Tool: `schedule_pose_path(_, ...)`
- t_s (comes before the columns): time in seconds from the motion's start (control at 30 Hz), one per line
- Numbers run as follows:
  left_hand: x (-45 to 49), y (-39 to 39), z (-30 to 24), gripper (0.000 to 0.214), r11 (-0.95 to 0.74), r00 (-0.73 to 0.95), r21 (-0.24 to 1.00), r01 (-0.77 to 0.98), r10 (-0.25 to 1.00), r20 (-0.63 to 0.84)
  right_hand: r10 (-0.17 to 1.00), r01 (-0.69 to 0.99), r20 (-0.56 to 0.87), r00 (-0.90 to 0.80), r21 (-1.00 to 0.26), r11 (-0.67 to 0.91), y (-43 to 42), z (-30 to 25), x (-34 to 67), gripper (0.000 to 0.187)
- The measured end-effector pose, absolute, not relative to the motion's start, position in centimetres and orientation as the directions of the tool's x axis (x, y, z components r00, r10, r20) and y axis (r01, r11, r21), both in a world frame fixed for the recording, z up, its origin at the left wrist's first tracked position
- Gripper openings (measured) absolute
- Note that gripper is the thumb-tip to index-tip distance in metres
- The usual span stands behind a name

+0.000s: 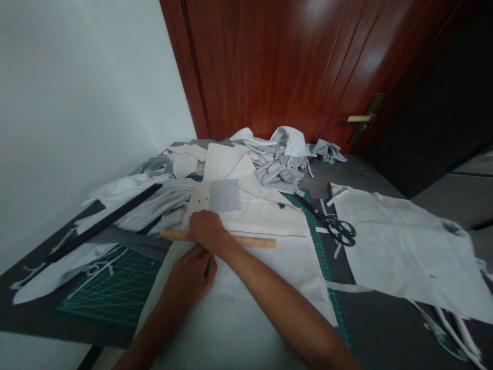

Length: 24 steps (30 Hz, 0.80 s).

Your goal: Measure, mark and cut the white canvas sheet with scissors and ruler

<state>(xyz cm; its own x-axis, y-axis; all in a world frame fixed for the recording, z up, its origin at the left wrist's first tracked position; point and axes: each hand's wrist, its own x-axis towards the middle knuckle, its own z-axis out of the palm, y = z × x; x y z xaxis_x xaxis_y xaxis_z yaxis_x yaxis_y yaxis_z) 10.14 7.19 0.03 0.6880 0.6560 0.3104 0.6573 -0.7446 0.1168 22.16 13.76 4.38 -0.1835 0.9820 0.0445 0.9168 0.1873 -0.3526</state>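
A large off-white cloth piece (239, 288) lies flat in front of me, with smaller paper or cloth shapes (265, 218) layered over its upper part and a grey square (225, 195) on top. Across it runs a wooden ruler (256, 241). My right hand (208, 228), reaching over from the right, is closed on the ruler's left part and presses it down. Just below the ruler, my left hand (192, 275) is closed with its fingers pinched. A small dark thing shows at its thumb side, but its kind cannot be made out.
Black-handled scissors (335, 223) lie to the right on the green cutting mat (111, 290) and table. Another white cloth (404, 246) hangs toward the right edge. Fabric scraps (281, 164) are heaped before the red door (269, 67). A long black bar (103, 226) rests on cloths at left.
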Motion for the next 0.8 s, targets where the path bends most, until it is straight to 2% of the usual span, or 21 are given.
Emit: schedule_pose_path(0.8, 10.2, 7.3, -0.4, 0.036, -0.752, 0.687, 0.077, 0.654, 0.634, 0.355, 0.984, 0.94, 0.004, -0.178, -0.294, 0.172, 12.7, 6.2, 23.4, 0.025)
